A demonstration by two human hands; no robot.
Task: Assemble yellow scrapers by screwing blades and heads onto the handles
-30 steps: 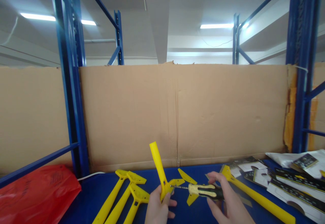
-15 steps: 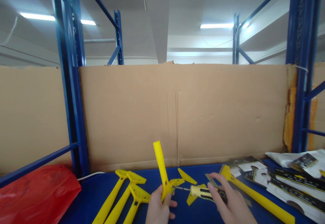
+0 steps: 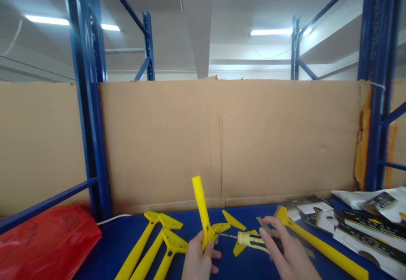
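My left hand [image 3: 199, 258] is closed around the head end of a yellow plastic scraper handle [image 3: 200, 201], whose grip points up and away. In my right hand [image 3: 287, 250] is a screwdriver [image 3: 249, 238] with a pale yellow and black handle. Its thin shaft points left, and the tip meets the head of the scraper handle. A thin grey metal blade [image 3: 260, 221] also sticks out by my right fingers. Loose yellow plastic plates [image 3: 234, 220] lie on the blue surface behind and under the screwdriver.
Several yellow scraper handles [image 3: 149, 248] lie to the left, beside a red plastic bag [image 3: 76, 237]. On the right are another yellow scraper [image 3: 330, 246] and black-and-white cardboard packaging [image 3: 371, 246]. A cardboard wall [image 3: 165, 144] stands behind, between blue rack posts [image 3: 91, 144].
The screwdriver's handle has turned a little about its long axis in my right hand. My left hand and the scraper handle stay nearly still.
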